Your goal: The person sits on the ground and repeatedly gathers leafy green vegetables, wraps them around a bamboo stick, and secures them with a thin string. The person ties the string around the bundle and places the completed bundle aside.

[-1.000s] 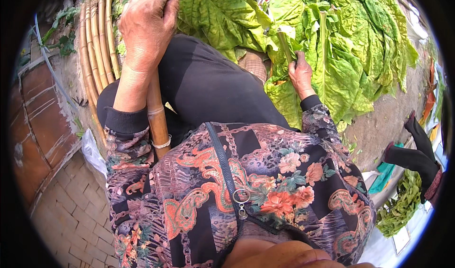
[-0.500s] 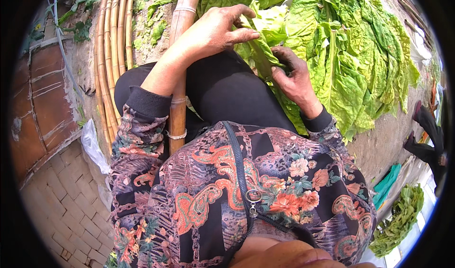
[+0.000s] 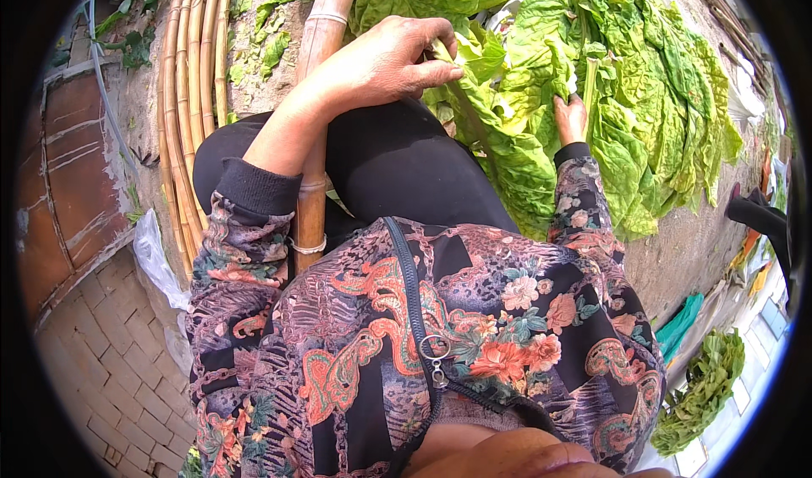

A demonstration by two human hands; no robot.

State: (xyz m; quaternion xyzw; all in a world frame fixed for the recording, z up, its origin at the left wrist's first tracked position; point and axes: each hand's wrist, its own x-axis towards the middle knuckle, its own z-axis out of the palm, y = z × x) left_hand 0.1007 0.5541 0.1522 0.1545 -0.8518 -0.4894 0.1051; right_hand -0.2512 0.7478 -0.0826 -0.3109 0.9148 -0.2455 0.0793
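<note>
My left hand (image 3: 404,62) is closed on the stalk end of a large yellow-green leaf, which looks like a tobacco leaf (image 3: 499,152). That leaf hangs down over the right side of my dark-trousered leg. Farther right, my right hand (image 3: 572,121) reaches into a heap of similar big leaves (image 3: 651,114); its fingertips are mostly hidden among them, so I cannot see whether they grip one. A thick bamboo pole (image 3: 313,195) runs under my left forearm and across my lap, with string tied round it near my body.
Several thinner bamboo poles (image 3: 196,63) lie side by side on the ground at the left, beside leaf scraps (image 3: 275,51). A clear plastic bag (image 3: 158,254) lies near a rusty metal panel (image 3: 80,165). At the right are another person's dark-clad leg (image 3: 757,217) and a leafy bundle (image 3: 704,393).
My right hand has left the leaf near my left hand and moved right to the heap. My left hand stays almost in place, and the held leaf now hangs more spread out.
</note>
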